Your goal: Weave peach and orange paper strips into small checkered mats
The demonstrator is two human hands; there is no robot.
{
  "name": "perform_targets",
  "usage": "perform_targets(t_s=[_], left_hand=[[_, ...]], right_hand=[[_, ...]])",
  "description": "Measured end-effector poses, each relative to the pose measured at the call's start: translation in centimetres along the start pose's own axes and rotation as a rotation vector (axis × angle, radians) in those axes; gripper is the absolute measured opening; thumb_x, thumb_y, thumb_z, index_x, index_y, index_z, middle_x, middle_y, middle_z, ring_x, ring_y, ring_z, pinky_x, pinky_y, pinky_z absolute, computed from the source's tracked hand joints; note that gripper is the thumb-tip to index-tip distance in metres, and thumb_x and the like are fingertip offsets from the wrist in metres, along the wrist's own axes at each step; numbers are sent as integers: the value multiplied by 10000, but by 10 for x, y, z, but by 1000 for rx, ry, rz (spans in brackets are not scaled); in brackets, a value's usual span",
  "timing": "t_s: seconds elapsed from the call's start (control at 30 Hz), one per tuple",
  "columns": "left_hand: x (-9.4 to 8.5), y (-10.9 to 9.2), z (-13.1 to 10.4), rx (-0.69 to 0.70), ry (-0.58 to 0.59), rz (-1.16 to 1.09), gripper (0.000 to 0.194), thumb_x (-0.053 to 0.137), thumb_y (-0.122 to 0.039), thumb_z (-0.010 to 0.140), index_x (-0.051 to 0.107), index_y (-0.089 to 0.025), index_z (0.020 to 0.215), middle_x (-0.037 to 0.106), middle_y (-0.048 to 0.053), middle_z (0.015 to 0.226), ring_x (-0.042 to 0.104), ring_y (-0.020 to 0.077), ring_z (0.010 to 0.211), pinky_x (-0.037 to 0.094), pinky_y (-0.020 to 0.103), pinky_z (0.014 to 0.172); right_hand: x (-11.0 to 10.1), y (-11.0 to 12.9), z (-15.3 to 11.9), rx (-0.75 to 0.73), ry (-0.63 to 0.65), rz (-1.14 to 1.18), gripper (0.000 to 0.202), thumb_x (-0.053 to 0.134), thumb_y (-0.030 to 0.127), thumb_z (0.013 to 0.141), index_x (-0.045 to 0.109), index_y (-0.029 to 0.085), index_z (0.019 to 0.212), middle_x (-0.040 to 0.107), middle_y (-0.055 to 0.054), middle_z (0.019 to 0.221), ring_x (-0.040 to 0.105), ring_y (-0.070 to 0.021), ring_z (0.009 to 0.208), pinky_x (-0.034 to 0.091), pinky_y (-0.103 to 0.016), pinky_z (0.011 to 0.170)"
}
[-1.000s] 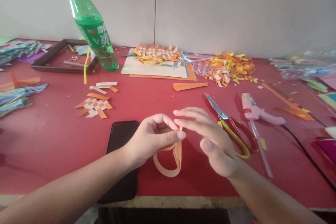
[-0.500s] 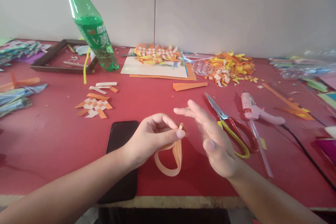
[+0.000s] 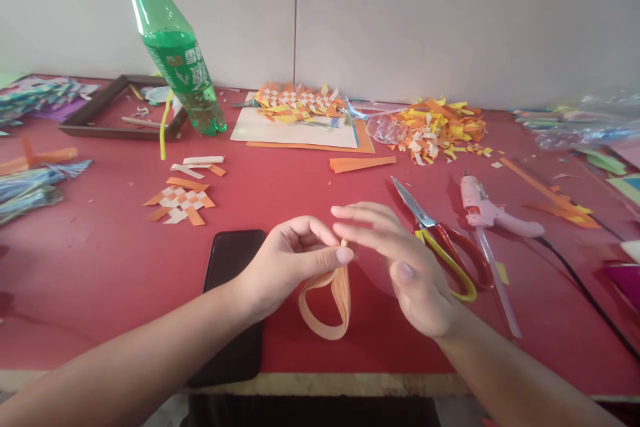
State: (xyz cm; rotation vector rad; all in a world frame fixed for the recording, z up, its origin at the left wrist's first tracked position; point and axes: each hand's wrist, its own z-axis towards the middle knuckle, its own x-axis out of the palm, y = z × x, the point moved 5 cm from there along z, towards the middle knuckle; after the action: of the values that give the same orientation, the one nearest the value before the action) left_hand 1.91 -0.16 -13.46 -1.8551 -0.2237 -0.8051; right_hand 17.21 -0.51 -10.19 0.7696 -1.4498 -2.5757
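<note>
Between thumb and index finger, my left hand (image 3: 297,260) pinches the gathered ends of some pale orange paper strips (image 3: 343,300). The strips hang below in a loop over the red table. My right hand (image 3: 400,253) is just to the right, palm inward, its fingers stretched toward the pinched ends and its thumb apart. The index finger of that hand is close to the tip of the strips; whether it touches cannot be made out. A black phone (image 3: 235,258) lies partly beneath my left wrist.
Scissors (image 3: 425,220) and a pink glue gun (image 3: 477,203) with a cord lie to the right. A green bottle (image 3: 180,67) stands at the back left by a dark frame (image 3: 100,131). A woven paper piece (image 3: 183,201) lies left; orange strips (image 3: 363,163) lie ahead.
The fingers of my right hand have tilted down and leftward, over the tip of the strips. The hanging loop has shifted slightly to the right; my left hand keeps its pinch.
</note>
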Motion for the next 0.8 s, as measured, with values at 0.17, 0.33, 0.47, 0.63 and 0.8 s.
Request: perform_targets(t_s=[0.17,0.33,0.47,0.63,0.8], left_hand=[[0,0,-1,6,-8,5,175,870,-173,716,696,-180,729,748,-10,761,704,95,728,540,195,718],[-1,-4,1,53,-44,10,178,859,-203,738,684,-173,721,727,-12,723,648,69,647,511,171,656],[-4,-11,3,137,-81,-56,192,855,-226,745,675,-183,694,698,-28,685,627,68,626,504,167,635],[-10,-12,6,154,-137,-154,196,862,-244,737,681,-189,684,743,-21,808,628,64,625,518,173,629],[-16,-13,10,183,-191,-225,209,866,-250,730,674,-181,690,720,-44,829,574,33,580,503,146,590]], right_hand=[[1,1,-1,-9,29,-12,439,371,471,1034,572,344,1404,544,-9,1472,417,-266,1395,279,-486,1198],[8,-7,-2,167,-92,260,505,591,374,969,438,397,1449,523,-29,1441,475,-240,1358,387,-475,1152],[25,-16,-2,345,-92,612,315,656,334,942,508,364,1218,593,-20,1285,589,-183,1223,483,-421,1073],[37,-18,-3,454,-1,707,476,782,286,837,435,341,1158,535,-28,1346,567,-188,1258,511,-407,1027],[36,-16,-2,459,-17,580,449,756,191,823,402,302,1075,590,-37,1184,628,-176,1099,549,-388,933]])
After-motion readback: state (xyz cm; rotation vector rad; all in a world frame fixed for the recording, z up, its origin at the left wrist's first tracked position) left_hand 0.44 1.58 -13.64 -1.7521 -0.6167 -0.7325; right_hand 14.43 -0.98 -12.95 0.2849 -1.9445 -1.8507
